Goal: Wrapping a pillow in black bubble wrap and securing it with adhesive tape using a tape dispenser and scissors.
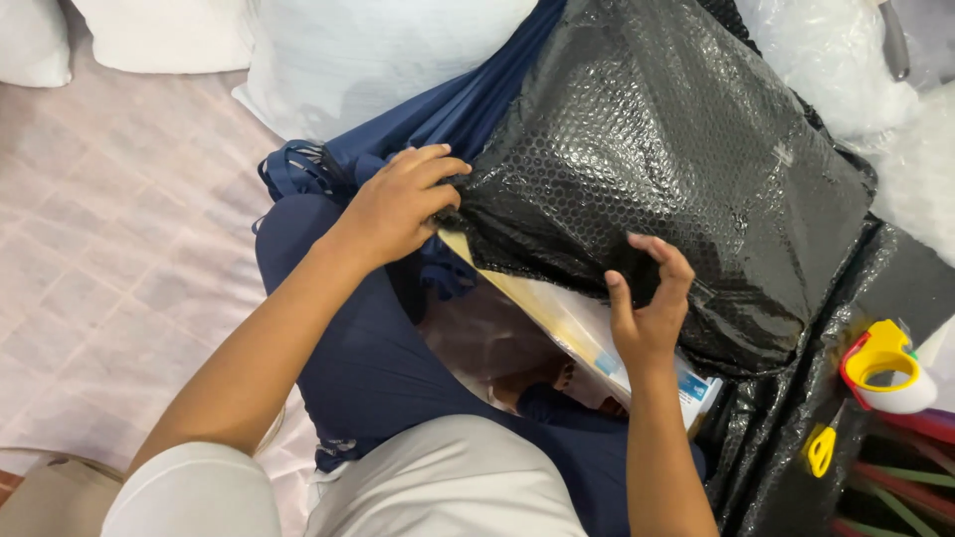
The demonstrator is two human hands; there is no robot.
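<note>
Floor surface: pale pink-white tiled floor [109,249], laid with large square tiles, occupying the 9 o'clock half of the view. White stuffed plastic sacks [378,50] line the 11 to 12 o'clock edge, resting on the floor.

The person sits on the floor, wearing dark navy trousers [368,368] and a white top [448,487]. A navy blue fabric [448,114] with a fringed end runs from centre toward 12 o'clock, passing under the wrapped item.

Left hand [398,204]: positioned just left of centre, fingers curled and pinching the left edge of the black bubble-wrap sheet [657,169]. The grasp is closed on the wrap.

The black bubble-wrap sheet covers a large flat parcel lying tilted across the lap, extending from centre to 2 o'clock. A flat cream-and-white package edge [577,333] shows below the wrap at 6 o'clock of the parcel.

Right hand [647,303]: at the lower edge of the wrap, thumb and fingers bent and pressing into the film, gripping a fold of it.

At 4 o'clock: a yellow-and-white tape dispenser [885,368] lies on more black film; small yellow-handled scissors [822,449] lie just below-left of it. Clear bubble wrap [846,60] occupies the 1 o'clock corner.
</note>
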